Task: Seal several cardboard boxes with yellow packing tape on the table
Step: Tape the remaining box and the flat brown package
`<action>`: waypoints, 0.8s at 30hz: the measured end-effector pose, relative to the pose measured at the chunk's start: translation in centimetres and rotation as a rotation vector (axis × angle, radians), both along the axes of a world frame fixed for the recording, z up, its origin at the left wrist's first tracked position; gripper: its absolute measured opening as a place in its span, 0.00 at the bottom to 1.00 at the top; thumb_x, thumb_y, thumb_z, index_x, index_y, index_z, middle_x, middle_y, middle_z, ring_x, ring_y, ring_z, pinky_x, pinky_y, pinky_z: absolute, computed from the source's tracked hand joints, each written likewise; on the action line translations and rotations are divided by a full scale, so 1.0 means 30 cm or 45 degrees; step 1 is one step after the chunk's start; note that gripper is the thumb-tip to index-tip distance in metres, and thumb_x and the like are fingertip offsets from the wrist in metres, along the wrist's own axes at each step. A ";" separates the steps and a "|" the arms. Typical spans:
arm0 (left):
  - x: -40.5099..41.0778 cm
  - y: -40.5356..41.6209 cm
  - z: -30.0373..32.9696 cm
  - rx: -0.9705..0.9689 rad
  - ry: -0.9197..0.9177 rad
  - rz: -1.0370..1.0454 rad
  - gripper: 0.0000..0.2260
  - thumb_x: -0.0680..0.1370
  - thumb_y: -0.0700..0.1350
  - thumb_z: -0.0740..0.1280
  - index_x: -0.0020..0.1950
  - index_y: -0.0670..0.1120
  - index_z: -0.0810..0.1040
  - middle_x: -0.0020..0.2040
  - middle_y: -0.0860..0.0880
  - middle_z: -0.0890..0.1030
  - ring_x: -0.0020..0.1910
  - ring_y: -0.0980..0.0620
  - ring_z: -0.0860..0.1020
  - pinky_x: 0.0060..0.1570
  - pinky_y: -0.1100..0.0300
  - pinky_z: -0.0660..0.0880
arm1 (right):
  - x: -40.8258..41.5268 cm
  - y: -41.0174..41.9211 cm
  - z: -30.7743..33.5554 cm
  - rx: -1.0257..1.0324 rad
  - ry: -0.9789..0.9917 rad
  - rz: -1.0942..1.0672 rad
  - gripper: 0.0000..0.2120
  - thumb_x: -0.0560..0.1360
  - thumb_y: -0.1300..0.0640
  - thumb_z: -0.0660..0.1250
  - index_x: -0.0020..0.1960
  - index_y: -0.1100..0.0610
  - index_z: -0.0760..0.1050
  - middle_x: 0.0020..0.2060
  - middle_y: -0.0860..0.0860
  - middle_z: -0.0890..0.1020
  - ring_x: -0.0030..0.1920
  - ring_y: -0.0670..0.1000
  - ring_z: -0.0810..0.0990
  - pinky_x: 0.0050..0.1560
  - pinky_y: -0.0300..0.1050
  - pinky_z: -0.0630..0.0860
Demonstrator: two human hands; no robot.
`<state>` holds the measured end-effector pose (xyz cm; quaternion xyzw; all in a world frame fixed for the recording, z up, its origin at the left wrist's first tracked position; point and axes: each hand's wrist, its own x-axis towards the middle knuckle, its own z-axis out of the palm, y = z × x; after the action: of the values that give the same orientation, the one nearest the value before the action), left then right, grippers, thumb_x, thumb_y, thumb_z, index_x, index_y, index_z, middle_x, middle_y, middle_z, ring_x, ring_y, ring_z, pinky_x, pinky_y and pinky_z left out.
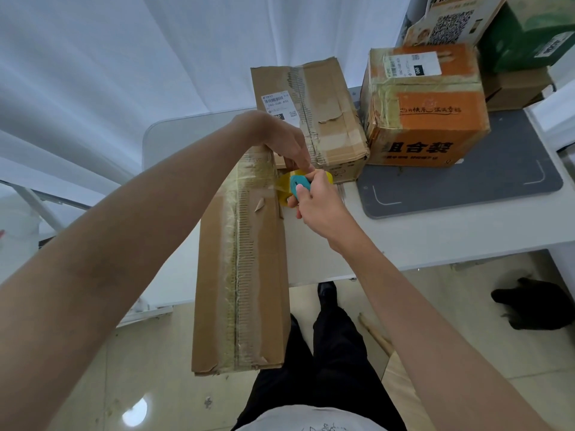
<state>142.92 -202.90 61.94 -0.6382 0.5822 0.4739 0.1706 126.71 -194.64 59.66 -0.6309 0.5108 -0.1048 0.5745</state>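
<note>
Nearest us lay the long box [239, 275], overhanging the table [435, 231]; our right hand [317, 203] gripped tape roll [284, 189] and cutter [299, 183]; left hand [289, 147] pinched the strip; thin, sticky film, best held taut.

I count three cardboard boxes on the white table [435, 237]: a long one [242, 275] at its near edge, a second brown one [314, 113] further back, and an orange one [426, 107]. One yellow tape roll [284, 188]. One blue cutter [300, 183]. One grey mat [466, 181]. Two hands, left [287, 144] and right [317, 203].
</note>
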 end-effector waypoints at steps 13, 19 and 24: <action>0.013 -0.005 -0.015 -0.016 0.019 -0.026 0.14 0.82 0.54 0.66 0.59 0.46 0.84 0.51 0.52 0.84 0.51 0.55 0.80 0.68 0.52 0.72 | 0.065 0.022 -0.013 -0.407 0.240 0.066 0.13 0.85 0.55 0.60 0.66 0.58 0.65 0.47 0.50 0.75 0.50 0.52 0.82 0.50 0.48 0.82; 0.020 -0.009 -0.032 -0.030 -0.010 -0.041 0.13 0.81 0.53 0.66 0.58 0.46 0.84 0.55 0.49 0.84 0.60 0.49 0.79 0.70 0.45 0.71 | 0.083 0.033 -0.027 -0.511 0.207 -0.001 0.13 0.83 0.56 0.62 0.64 0.58 0.63 0.42 0.50 0.76 0.45 0.54 0.84 0.46 0.54 0.84; 0.015 -0.002 -0.027 -0.046 -0.016 -0.022 0.12 0.82 0.52 0.66 0.56 0.47 0.84 0.53 0.49 0.84 0.59 0.48 0.79 0.68 0.47 0.73 | 0.083 0.039 -0.035 -0.607 0.225 0.017 0.14 0.83 0.56 0.62 0.64 0.60 0.62 0.43 0.54 0.79 0.43 0.56 0.84 0.44 0.57 0.83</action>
<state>143.36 -202.97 61.14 -0.6390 0.5951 0.4579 0.1669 129.22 -193.48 58.62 -0.7586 0.5156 -0.1627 0.3635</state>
